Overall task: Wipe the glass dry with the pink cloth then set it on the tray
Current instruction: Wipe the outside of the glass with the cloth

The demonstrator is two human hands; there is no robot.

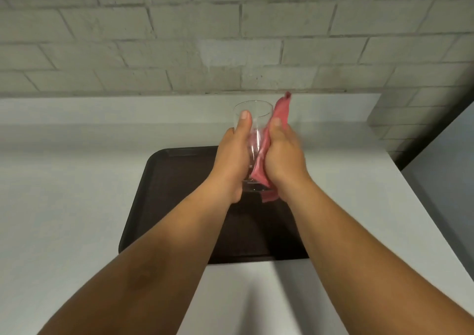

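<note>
glass (252, 119) upright, held above tray (159, 201) far edge | left hand (232, 160) wrapped on its wall | right hand (283, 160) presses pink cloth (280, 113) against it | likely light, slick, fragile; grip mid-wall

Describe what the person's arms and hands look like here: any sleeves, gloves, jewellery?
Both forearms are bare to the frame's edge: no sleeves show. The left hand and right hand wear no gloves, and no rings, watch or bands are visible. Fingernails are short and unpainted.
</note>
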